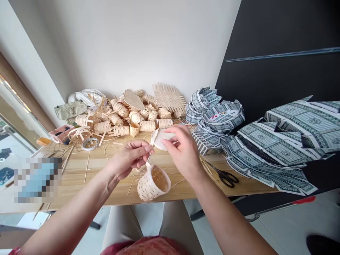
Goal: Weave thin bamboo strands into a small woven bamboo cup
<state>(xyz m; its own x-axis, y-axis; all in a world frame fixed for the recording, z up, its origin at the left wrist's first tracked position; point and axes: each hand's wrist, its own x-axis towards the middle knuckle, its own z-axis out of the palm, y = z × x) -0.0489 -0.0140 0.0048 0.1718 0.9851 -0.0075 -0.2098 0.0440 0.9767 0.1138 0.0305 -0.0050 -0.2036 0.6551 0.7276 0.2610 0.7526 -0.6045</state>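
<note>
Left hand (136, 152) pinches a pale strip (153, 138) above a small woven basket (148, 186) at the counter's (122, 194) front edge; whether the curled right hand (183, 148) grips anything, I cannot tell. A hard tug could topple the basket.

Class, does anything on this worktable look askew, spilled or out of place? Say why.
Thin strips lie strewn at odd angles across the table, untidy rather than bundled. The small woven basket near the left hand is tilted, not upright.

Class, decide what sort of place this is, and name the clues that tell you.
Probably a craft workspace, perhaps a small workshop: woven baskets heaped on a wooden table, shapes seemingly made from playing cards to their right, and black scissors.
</note>
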